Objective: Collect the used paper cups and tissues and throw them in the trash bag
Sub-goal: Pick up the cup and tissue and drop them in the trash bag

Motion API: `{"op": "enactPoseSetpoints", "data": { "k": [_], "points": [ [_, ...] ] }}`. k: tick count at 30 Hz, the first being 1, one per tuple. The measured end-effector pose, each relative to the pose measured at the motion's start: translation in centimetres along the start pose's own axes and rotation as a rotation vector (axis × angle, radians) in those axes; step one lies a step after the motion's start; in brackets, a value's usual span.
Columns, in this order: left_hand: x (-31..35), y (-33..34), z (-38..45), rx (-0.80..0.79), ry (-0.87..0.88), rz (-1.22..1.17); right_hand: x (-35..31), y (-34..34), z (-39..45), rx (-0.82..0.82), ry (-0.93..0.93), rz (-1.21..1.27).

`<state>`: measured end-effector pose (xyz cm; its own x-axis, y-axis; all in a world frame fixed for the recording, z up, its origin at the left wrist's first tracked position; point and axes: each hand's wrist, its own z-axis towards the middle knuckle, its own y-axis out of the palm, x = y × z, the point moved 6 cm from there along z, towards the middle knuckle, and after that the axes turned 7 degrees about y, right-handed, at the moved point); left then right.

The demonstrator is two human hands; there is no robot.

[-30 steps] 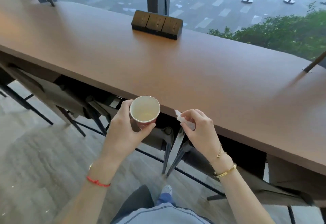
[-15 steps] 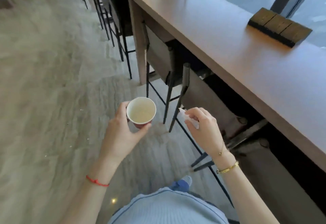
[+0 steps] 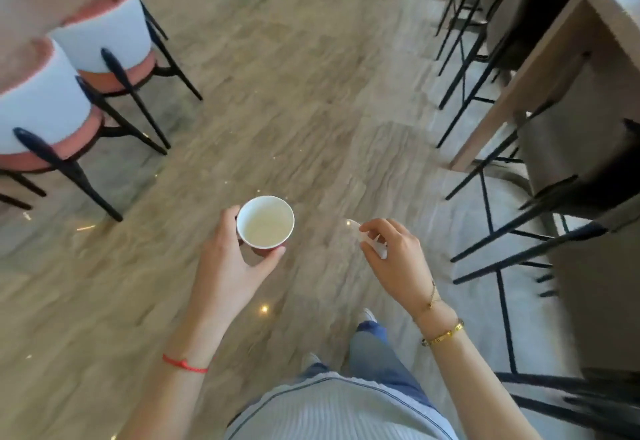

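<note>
Wood-look floor (image 3: 294,100), chairs (image 3: 86,69) at ten o'clock. Left hand (image 3: 232,266) grips an upright white-lined cup (image 3: 265,221); right hand (image 3: 394,256) pinches a tissue (image 3: 367,238).

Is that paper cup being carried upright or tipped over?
Upright. The paper cup sits in the left hand with its round open mouth facing up.

Glossy wood-grain floor (image 3: 294,100), smooth paper cup (image 3: 265,220), crumpled white tissue (image 3: 367,238)
</note>
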<state>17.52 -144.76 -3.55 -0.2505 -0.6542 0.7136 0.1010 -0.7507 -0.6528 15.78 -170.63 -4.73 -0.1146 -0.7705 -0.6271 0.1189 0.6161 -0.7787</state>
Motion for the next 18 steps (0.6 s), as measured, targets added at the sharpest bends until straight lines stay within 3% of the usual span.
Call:
{"op": "enactPoseSetpoints", "data": {
  "k": [9,18],
  "points": [
    [-11.4,-11.6,-5.6,0.343,-0.342,0.081,-14.3,14.3,4.8,-0.322,-0.326,-0.001],
    [-22.1,-23.2,-7.5,0.659,-0.573,0.091,-31.4,28.6,9.1,-0.568,-0.643,0.001]
  ]
}}
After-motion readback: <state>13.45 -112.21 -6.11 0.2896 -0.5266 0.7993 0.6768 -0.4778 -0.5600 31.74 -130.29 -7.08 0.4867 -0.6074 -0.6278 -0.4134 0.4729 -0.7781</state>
